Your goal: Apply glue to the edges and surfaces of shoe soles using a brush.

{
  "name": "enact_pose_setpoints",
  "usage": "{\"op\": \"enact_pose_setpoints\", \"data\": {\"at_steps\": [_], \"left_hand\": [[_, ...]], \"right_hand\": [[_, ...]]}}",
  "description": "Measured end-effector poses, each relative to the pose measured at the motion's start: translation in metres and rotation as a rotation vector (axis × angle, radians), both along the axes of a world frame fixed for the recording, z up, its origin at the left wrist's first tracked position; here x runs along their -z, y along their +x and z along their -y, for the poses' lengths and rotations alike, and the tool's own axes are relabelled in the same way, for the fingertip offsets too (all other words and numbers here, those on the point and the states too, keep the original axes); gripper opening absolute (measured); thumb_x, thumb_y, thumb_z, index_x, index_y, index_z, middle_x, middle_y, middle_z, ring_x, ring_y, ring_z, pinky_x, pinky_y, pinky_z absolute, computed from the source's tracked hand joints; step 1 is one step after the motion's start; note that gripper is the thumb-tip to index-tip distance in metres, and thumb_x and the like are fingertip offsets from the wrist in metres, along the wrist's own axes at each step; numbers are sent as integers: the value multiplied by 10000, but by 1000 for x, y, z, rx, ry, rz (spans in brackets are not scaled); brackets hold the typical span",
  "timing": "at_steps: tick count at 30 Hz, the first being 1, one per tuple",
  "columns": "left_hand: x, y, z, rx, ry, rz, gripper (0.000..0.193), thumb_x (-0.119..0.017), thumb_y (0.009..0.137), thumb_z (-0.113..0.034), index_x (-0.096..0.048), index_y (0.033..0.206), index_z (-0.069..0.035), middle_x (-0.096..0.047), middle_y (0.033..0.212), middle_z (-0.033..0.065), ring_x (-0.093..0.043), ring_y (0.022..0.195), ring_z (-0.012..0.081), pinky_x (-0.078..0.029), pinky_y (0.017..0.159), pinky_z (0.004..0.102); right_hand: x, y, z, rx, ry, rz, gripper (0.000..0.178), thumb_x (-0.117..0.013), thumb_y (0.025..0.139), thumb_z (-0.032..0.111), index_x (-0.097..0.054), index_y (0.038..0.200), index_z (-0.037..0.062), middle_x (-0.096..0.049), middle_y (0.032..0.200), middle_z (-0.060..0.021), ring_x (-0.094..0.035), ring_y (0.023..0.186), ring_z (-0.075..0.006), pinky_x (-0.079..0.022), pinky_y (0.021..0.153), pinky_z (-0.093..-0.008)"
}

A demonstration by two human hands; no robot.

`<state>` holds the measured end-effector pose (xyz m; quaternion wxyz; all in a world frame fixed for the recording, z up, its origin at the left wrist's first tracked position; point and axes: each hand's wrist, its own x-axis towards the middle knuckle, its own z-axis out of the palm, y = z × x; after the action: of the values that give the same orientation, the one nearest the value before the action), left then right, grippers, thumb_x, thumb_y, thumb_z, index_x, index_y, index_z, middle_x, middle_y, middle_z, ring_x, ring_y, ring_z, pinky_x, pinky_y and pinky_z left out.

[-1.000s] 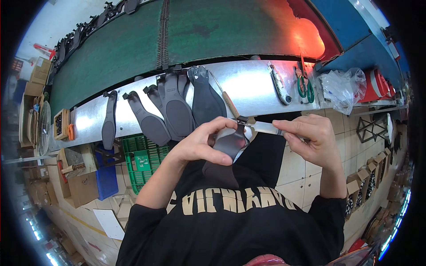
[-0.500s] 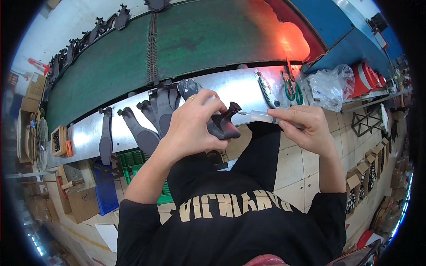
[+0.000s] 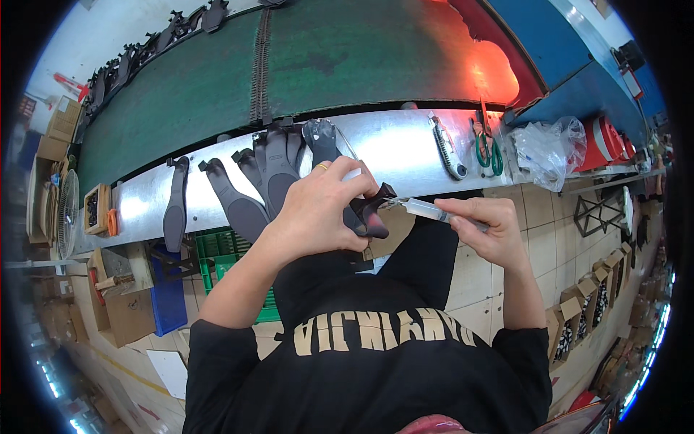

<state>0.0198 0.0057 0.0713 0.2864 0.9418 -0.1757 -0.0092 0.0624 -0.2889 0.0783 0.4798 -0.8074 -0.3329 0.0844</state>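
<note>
My left hand (image 3: 318, 210) is closed around a dark heeled shoe sole (image 3: 373, 218), its heel end pointing right. In my right hand (image 3: 488, 228) is a syringe (image 3: 425, 210) with a translucent whitish barrel, pinched between thumb and fingers. Its thin tip reaches the heel end of the sole; whether the two touch is too small to tell. Just beyond my left hand, a dark sole with a pale, shiny patch (image 3: 320, 136) lies on the metal ledge (image 3: 390, 145). More dark soles (image 3: 277, 163) lie to its left.
A green conveyor belt (image 3: 347, 65) runs behind the ledge, with a red glow at its right. A utility knife (image 3: 450, 152), green-handled scissors (image 3: 489, 155) and a clear plastic bag (image 3: 546, 141) lie at right. A wooden box (image 3: 96, 210) stands at left, green crates (image 3: 217, 253) below.
The syringe tilts more, its tip end now higher than my right hand. The held sole has turned slightly, and my right hand has shifted a little lower. The surroundings have shifted slightly in view.
</note>
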Motion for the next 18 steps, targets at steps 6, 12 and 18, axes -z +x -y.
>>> {"op": "enact_pose_setpoints", "data": {"at_steps": [6, 12, 18], "left_hand": [[11, -2, -6, 16, -92, -57, 568, -862, 499, -269, -646, 990, -85, -574, 1155, 86, -613, 970, 299, -505, 798, 386], [12, -1, -6, 35, -168, -109, 564, -861, 501, -275, -645, 981, -70, -584, 1121, 80, -623, 977, 278, -511, 807, 365], [13, 0, -4, 42, -181, -129, 565, -862, 504, -274, -650, 984, -66, -584, 1090, 76, -628, 958, 259, -513, 795, 351]], "right_hand": [[2, -2, -1, 6, 5, -8, 285, -653, 843, 5, -737, 1113, 45, -675, 725, -57, -585, 609, -86, -455, 563, -232], [4, -2, 0, -1, 13, 5, 287, -653, 840, -2, -736, 1111, 40, -682, 734, -54, -594, 619, -86, -458, 567, -232], [4, -2, -1, -3, 4, 23, 287, -658, 836, 0, -739, 1108, 42, -680, 718, -63, -604, 606, -98, -466, 567, -234]]}}
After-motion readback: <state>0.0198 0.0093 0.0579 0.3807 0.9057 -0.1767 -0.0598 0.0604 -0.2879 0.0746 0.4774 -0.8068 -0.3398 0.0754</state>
